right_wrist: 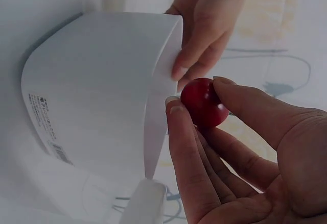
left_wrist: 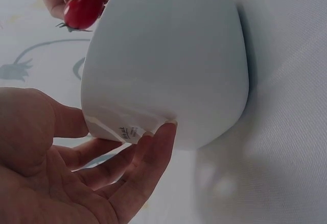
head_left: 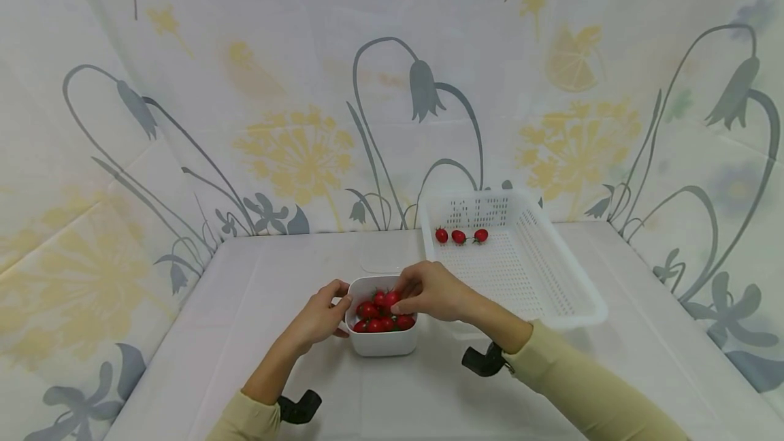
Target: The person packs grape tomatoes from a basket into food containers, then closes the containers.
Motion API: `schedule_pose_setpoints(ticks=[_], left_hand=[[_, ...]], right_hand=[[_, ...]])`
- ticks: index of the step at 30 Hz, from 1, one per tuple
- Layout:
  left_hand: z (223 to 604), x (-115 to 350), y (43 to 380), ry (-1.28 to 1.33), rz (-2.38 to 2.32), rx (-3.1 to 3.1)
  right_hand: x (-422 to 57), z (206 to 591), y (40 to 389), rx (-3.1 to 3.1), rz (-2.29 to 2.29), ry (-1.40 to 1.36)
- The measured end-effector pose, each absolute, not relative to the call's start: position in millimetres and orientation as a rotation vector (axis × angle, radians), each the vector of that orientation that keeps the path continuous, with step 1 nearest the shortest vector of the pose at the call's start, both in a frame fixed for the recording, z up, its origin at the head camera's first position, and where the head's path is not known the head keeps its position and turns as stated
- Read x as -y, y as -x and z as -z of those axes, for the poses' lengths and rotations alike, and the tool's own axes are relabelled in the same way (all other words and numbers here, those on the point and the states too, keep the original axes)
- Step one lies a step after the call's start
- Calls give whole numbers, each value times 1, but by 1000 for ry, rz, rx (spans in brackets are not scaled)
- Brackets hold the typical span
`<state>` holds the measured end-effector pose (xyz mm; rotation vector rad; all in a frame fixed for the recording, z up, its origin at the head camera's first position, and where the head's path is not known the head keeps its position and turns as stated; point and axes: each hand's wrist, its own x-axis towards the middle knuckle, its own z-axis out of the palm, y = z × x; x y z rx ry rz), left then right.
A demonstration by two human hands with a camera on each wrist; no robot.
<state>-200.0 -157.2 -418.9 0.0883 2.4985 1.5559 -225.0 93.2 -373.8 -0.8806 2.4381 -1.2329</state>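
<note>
A small white container [head_left: 384,344] stands on the table with several red cherry tomatoes [head_left: 375,324] inside. My left hand [head_left: 322,310] holds its left side, the thumb at the rim and the fingers against the outer wall. Over the container's opening, my right hand [head_left: 436,291] pinches one cherry tomato [right_wrist: 204,103] between thumb and fingertips. That tomato shows beside the rim in both wrist views, its green stem end visible in the left wrist view. Small printed text marks the container's outer wall.
A larger white perforated basket [head_left: 511,278] stands behind and right of the container, under the right forearm in the head view. Three cherry tomatoes [head_left: 458,237] lie near its far left corner. A flower-patterned cloth [head_left: 392,135] hangs behind the white-covered table.
</note>
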Motion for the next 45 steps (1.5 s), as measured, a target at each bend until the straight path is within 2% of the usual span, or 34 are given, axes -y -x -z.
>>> schedule_pose_setpoints(ticks=[45], left_hand=[[418,158,199,-95,-1562,-2491]], right_hand=[[-55,400,224,-2588,1029,1023]])
